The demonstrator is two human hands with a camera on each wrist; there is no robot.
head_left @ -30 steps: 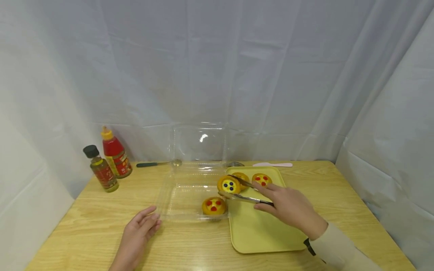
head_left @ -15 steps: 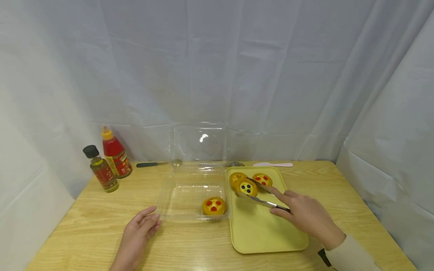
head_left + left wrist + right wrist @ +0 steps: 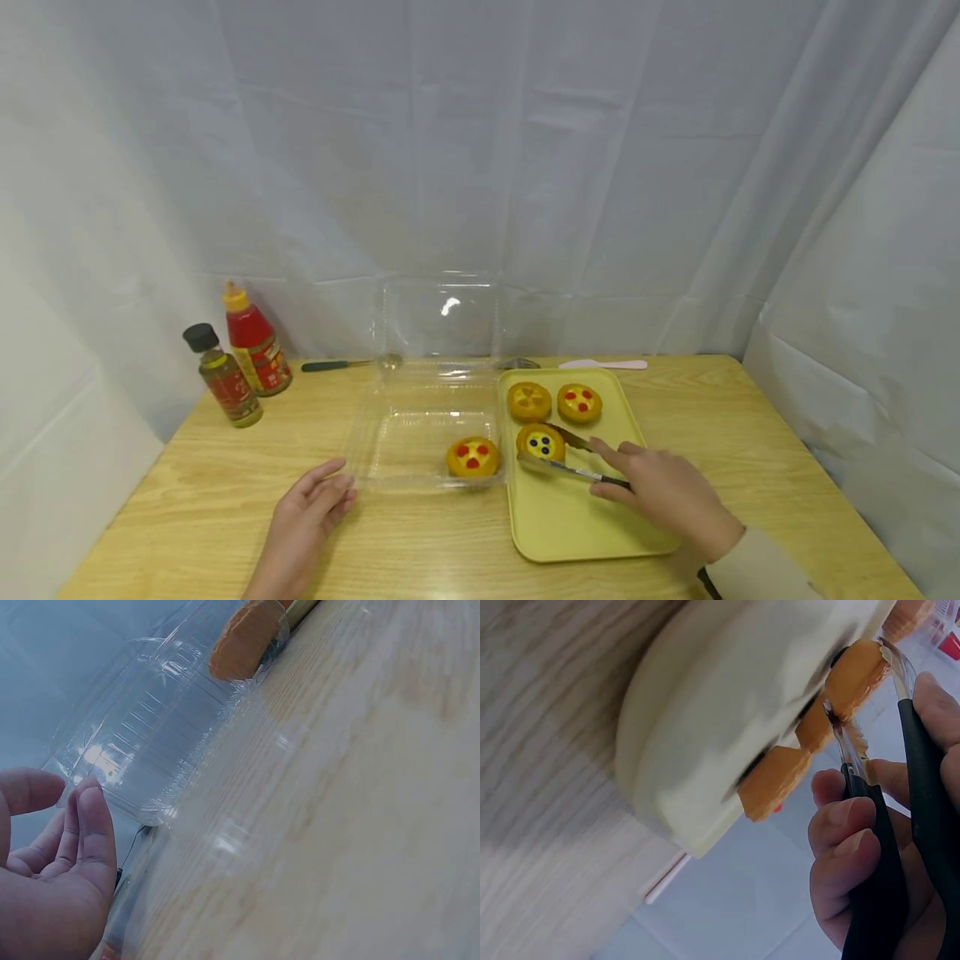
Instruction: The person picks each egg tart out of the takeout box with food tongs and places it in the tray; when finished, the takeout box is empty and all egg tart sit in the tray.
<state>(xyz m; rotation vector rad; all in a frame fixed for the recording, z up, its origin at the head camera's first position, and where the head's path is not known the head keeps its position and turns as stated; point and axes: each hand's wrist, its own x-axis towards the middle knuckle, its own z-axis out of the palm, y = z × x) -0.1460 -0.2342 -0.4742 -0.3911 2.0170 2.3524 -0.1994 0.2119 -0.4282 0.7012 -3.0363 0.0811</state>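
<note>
My right hand [image 3: 671, 492] grips the dark-handled metal tongs [image 3: 881, 855]. Their tips stand either side of a round tart with blue dots [image 3: 542, 442], at the left of the yellow tray [image 3: 592, 533]. Behind it on that tray sit a plain-topped tart [image 3: 529, 402] and one with red dots [image 3: 580, 403]. Left of the tray is an open clear plastic container [image 3: 405, 433], lid raised at the back. Another red-dotted tart [image 3: 473, 457] lies in its front right corner. At the container's left rim, my left hand [image 3: 67, 862] pinches the edge between thumb and fingers.
A red sauce bottle [image 3: 257, 346] and a black-capped bottle [image 3: 225, 379] stand at the back left. Along the back edge lie a dark-handled spoon [image 3: 330, 365], a fork [image 3: 520, 363] and a pink knife [image 3: 607, 365]. Pale curtains [image 3: 465, 167] hang behind.
With the tongs, my right hand has carried the blue-dotted tart from above the container's right edge rightward, then nearer me onto the tray. The left hand has stayed put.
</note>
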